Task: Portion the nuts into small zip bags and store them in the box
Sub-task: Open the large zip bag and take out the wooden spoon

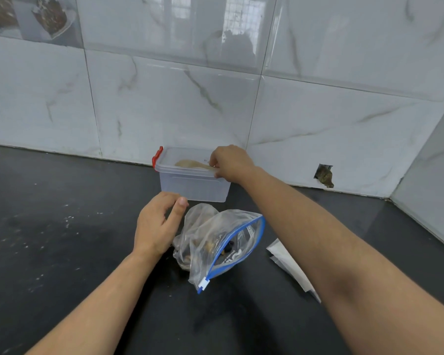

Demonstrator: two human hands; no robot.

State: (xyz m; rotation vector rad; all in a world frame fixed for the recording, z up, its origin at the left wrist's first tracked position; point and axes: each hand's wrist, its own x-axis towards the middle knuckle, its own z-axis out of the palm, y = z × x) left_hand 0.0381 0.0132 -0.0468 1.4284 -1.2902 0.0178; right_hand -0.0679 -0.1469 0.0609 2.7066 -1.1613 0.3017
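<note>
Crinkled clear zip bag | translucent box; right hand on lid

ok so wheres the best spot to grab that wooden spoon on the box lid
Probably by its handle end. The wooden spoon lies flat on the lid of the box, bowl to the left, handle reaching the right edge. Come from above on the right and pinch the handle's sides, where the right hand already is.
</note>
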